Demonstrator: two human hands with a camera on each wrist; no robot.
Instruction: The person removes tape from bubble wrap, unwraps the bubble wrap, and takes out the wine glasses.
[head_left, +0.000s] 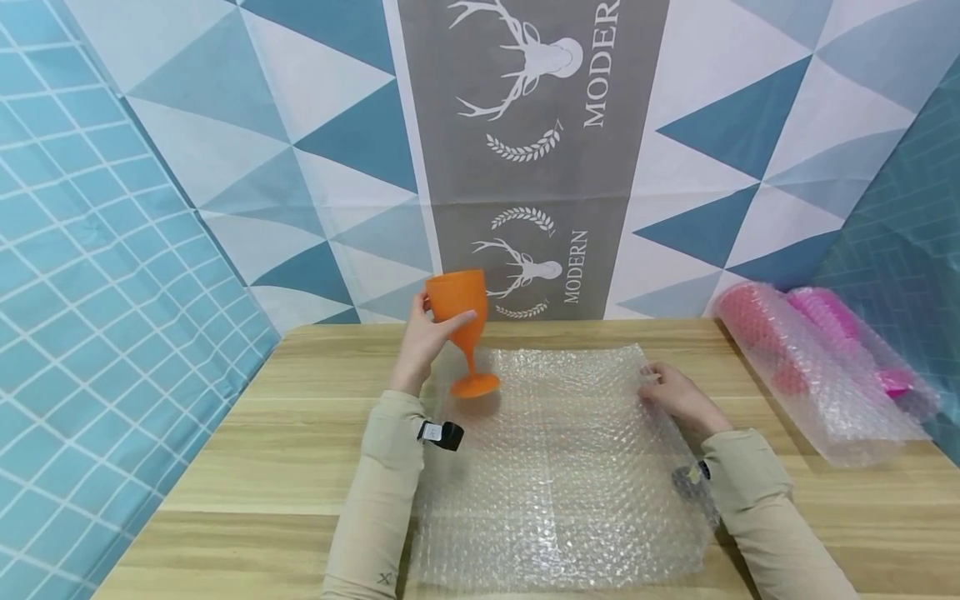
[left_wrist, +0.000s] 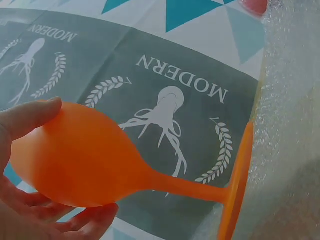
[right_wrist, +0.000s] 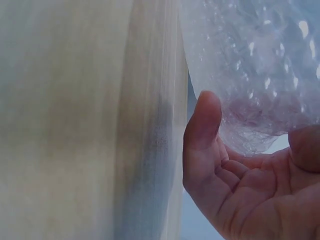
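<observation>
Left hand (head_left: 429,340) grips the orange goblet (head_left: 459,302) by its bowl, near-upright over the bubble wrap sheet (head_left: 555,475); foot contact hard to tell. Right hand (head_left: 681,400) pinches the sheet's edge. Goblet probably light, stiff, slick plastic: hold bowl, spare stem.

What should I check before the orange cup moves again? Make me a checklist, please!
1. Left hand holding the orange cup by its bowl: ok.
2. Cup roughly upright, rim at the top: ok.
3. Bubble-wrap sheet spread out on the wooden table: ok.
4. Right hand holding the sheet's edge: ok.
5. Cup's foot resting on the sheet: cannot tell; it's over it, but touching isn't clear.
6. Wrapped bundles out of the way: ok, they're off to the right of the sheet.
</observation>
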